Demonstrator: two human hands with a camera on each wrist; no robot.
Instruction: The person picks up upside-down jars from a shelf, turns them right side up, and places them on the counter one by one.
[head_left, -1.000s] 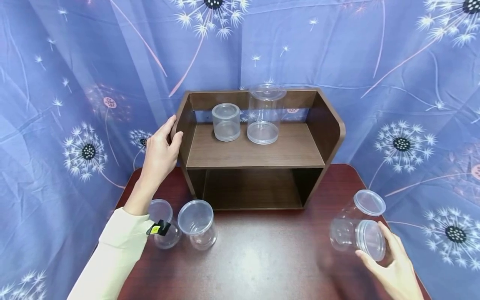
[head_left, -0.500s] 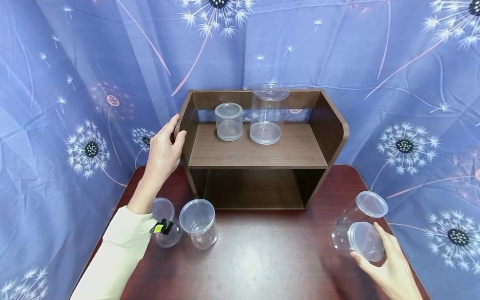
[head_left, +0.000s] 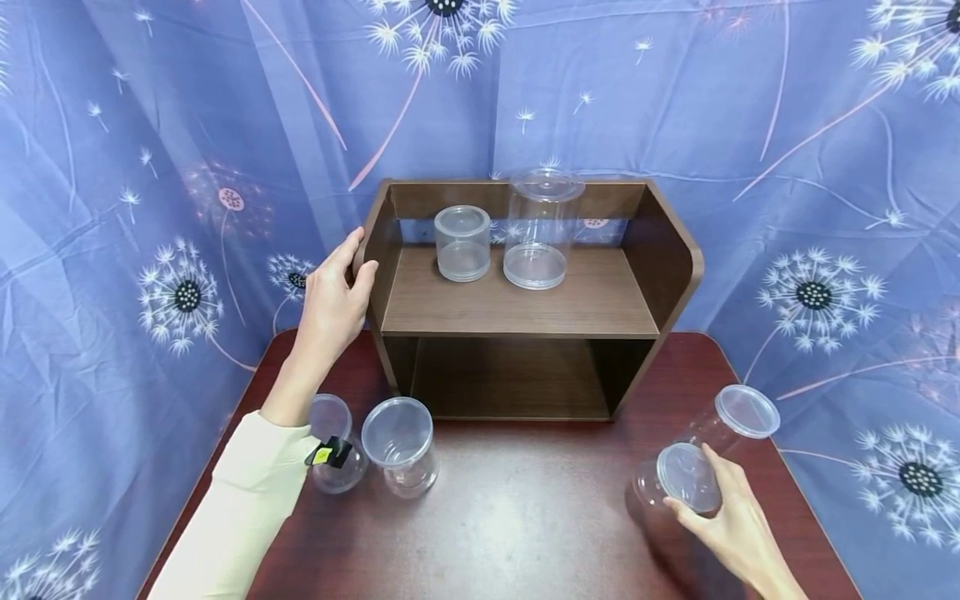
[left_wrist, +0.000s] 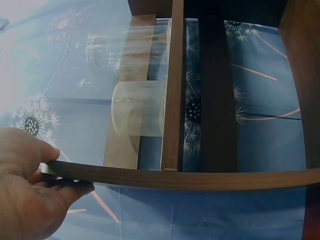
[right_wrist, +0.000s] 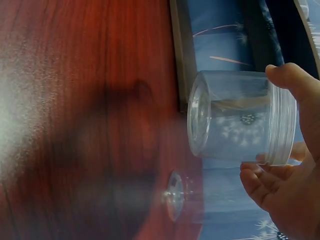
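Observation:
My left hand grips the upper left side panel of a brown two-tier shelf, thumb on the inner face and fingers outside. In the left wrist view that panel's edge runs between thumb and fingers. My right hand holds a clear plastic jar by its lid, thumb on one side and fingers on the other. The jar is above the table at the right, its base apart from the surface. Another lidded clear jar stands just behind it, partly hidden by it.
On the upper tier stand a short frosted-looking jar and a taller clear jar. Two more clear jars stand at the left of the dark red table, one partly behind my sleeve. A blue dandelion-print cloth hangs around.
My right hand has carried the held jar leftward, away from the jar behind it, and its lid now faces more upward. My left hand keeps its grip on the shelf panel.

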